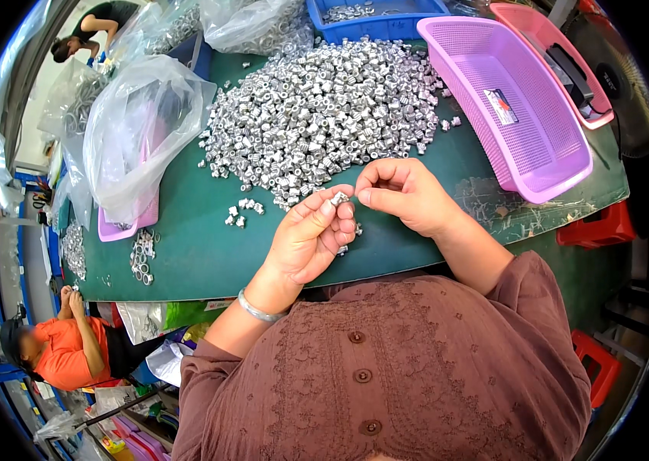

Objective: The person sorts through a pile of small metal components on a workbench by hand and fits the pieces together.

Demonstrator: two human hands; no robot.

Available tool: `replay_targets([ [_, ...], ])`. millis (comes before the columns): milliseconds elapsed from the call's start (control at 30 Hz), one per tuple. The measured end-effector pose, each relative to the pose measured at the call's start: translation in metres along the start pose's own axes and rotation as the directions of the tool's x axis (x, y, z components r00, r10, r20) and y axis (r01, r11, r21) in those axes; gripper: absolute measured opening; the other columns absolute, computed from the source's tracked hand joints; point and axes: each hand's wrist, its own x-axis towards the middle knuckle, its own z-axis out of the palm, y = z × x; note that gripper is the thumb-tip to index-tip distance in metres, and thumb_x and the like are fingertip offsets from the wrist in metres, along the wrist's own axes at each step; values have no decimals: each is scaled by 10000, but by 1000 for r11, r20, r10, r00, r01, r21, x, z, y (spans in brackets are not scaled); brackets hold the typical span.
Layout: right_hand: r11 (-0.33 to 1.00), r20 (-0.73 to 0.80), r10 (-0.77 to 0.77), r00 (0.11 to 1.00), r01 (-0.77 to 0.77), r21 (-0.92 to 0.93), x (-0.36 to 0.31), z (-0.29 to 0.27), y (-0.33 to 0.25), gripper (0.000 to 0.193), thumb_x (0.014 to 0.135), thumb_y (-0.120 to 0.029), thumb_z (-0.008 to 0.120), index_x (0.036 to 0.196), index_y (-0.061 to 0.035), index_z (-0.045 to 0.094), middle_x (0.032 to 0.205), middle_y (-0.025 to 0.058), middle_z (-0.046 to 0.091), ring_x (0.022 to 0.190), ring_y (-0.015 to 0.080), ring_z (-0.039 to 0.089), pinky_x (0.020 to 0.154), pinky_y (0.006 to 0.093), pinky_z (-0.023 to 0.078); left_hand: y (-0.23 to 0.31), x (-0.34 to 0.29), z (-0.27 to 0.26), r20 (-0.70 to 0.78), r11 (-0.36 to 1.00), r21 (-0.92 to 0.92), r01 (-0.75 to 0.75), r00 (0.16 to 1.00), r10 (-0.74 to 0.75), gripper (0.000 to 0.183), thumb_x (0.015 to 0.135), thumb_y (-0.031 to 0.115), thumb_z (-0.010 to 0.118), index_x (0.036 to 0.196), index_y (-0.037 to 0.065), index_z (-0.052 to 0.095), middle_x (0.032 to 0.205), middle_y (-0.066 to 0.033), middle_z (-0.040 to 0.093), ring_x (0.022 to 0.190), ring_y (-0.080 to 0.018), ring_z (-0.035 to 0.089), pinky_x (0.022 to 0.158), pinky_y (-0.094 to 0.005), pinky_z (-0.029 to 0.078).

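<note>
My left hand [311,230] is closed round a small silver metal fitting [339,199], pinched between thumb and fingers. Close beside it, my right hand [405,194] has thumb and forefinger pressed together at the left fingertips; whatever they hold, if anything, is too small to make out. Beyond both hands spreads a large heap of small silver metal fittings [324,115] on the green table [209,265]. A few loose fittings [251,205] lie left of my left hand, and others show partly behind its fingers.
A purple mesh basket [509,107] stands at the right, a pink basket [597,107] behind it. At the back is a blue tray [374,27]. Left are a clear plastic bag [136,131] over another basket and metal rings [142,261]. A person in orange [71,353] works at the left edge.
</note>
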Motion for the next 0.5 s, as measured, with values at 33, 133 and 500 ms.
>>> replay_targets([
  [33, 1000, 0, 1, 1000, -1, -5, 0, 0, 0, 62, 860, -64, 634, 882, -7, 642, 842, -7, 621, 776, 52, 553, 717, 215, 463, 0, 0, 0, 0, 1000, -1, -1, 1000, 1, 284, 952, 101, 528, 1215, -4, 543, 920, -63, 595, 774, -142, 559, 682, -247, 478],
  [133, 1000, -3, 8, 1000, -8, -17, 0, 0, 0, 61, 860, -66, 636, 881, -9, 642, 836, -11, 615, 767, 48, 545, 705, 212, 456, 0, -2, 0, 0, 1000, -10, 3, 1000, -3, 281, 954, 102, 523, 1213, -3, 545, 922, -64, 595, 772, -139, 555, 674, -245, 474],
  [500, 999, -12, 36, 999, -37, -35, 0, 2, -2, 66, 858, -73, 640, 886, -13, 635, 833, -18, 605, 762, 44, 535, 707, 203, 444, 3, -8, -3, 21, 999, -47, 3, 1000, -2, 299, 961, 105, 509, 1234, -16, 530, 927, -64, 601, 781, -132, 562, 674, -236, 473],
])
